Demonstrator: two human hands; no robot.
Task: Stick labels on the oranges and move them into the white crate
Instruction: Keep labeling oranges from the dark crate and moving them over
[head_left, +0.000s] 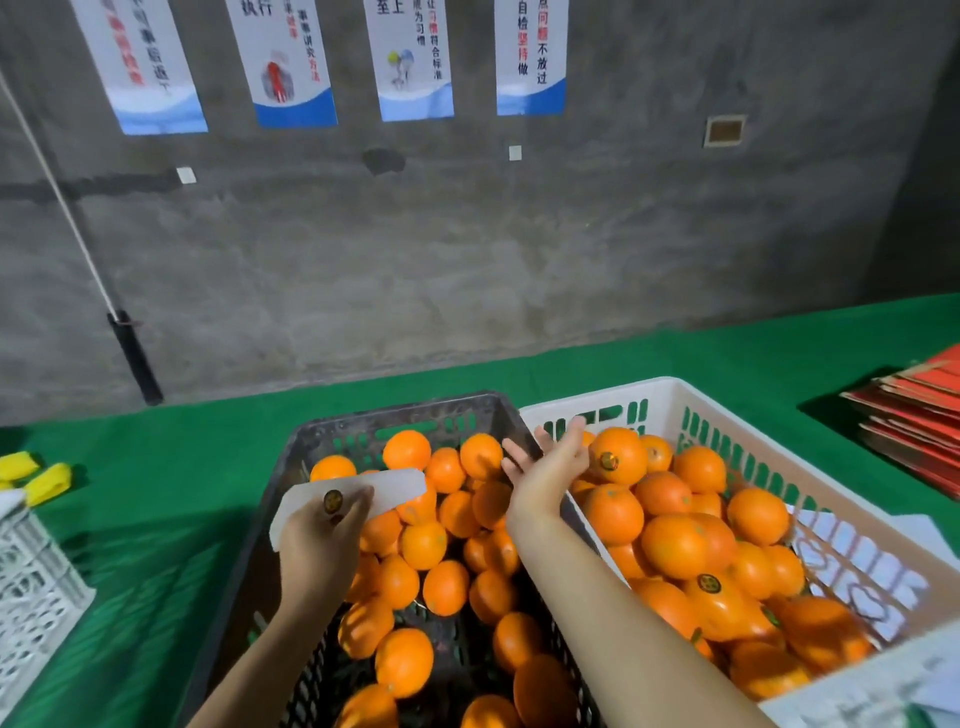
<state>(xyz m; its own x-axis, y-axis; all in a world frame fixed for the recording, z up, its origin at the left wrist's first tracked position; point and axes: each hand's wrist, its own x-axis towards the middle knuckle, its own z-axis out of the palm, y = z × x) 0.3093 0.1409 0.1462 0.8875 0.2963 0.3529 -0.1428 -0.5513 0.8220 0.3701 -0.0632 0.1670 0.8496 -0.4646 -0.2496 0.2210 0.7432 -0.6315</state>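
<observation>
Oranges (423, 544) fill the black crate (363, 421) in my head view, and labelled ones pile up in the white crate (649, 387) beside it. The left hand (319, 545) pinches the label sheet (400, 486) above the black crate, I judge so the next sticker (333, 501) is within reach. The right hand (550, 467) has its fingers spread and holds nothing. A labelled orange (623, 452) sits just beside its palm, atop the white crate's pile; whether they touch I cannot tell.

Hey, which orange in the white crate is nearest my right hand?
The top orange at the white crate's far left corner, just beside the open right hand; its round label shows on the hand's side. The rest lie farther right.
</observation>
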